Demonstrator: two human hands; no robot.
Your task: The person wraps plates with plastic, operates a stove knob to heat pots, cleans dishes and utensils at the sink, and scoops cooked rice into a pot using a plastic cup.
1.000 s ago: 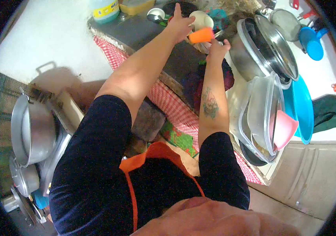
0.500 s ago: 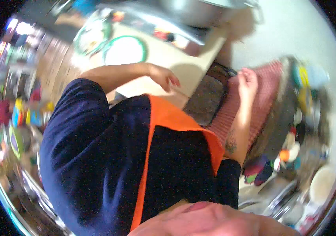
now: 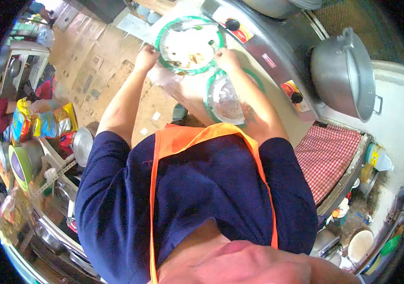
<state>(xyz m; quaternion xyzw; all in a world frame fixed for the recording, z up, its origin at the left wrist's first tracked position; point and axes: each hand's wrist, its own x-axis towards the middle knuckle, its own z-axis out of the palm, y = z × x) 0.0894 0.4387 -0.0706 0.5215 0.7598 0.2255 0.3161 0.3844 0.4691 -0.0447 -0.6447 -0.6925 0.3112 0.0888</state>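
Note:
A green-rimmed plate [image 3: 190, 45] with food remains and a utensil on it is held between my two hands. My left hand [image 3: 147, 57] is closed on its left edge, and my right hand [image 3: 226, 58] is closed on its right edge. Below it, partly under my right forearm, a second green-rimmed plate [image 3: 225, 100] lies on the pale counter with something like clear plastic on it. Some clear plastic [image 3: 165, 79] hangs beside the held plate.
A metal stove [image 3: 270, 59] with knobs runs along the right, a large pot [image 3: 341, 78] at its end. Beyond is a checkered cloth [image 3: 329, 156]. Yellow-and-blue packets [image 3: 46, 120] and a shelf with pans [image 3: 83, 144] stand at the left.
The view has turned from the sink side to the counter by the stove. The orange cup seen in my hands earlier was let go. Both hands have since taken hold of a green-rimmed plate.

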